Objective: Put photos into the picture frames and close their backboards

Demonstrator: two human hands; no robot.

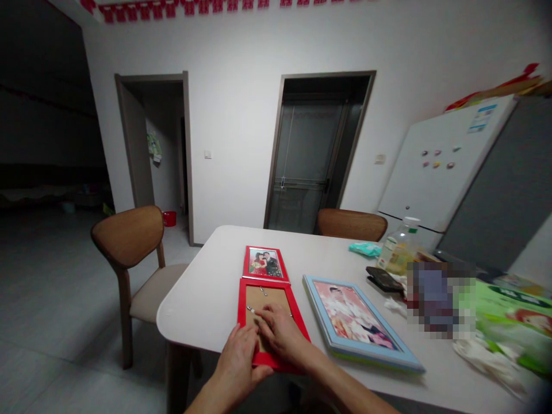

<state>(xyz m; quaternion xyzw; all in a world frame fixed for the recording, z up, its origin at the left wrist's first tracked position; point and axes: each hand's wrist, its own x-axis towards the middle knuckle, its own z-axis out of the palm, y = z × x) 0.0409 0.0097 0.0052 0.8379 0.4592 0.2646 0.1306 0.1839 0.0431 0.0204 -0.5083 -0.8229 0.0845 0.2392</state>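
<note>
A hinged red photo frame [242,305] lies on the table; its far half shows a photo [265,263] of two people. The near half has its brown backing [271,296] facing up, with small metal clips near its edges. My left hand [239,356] holds the near left corner, thumb at the near edge and fingers over the left side. Over the backing, my right hand [278,330] has its fingers bent and pressed together by the left metal clip [250,309]; what the fingertips pinch, if anything, is too small to tell.
To the right on the white table [198,276] lies a blue photo frame [321,322]. Beyond it are a black object [383,280], a clear bottle [399,247], a teal packet [365,248], tissues and a green bag [509,310]. Wooden chairs [129,236] stand left and behind.
</note>
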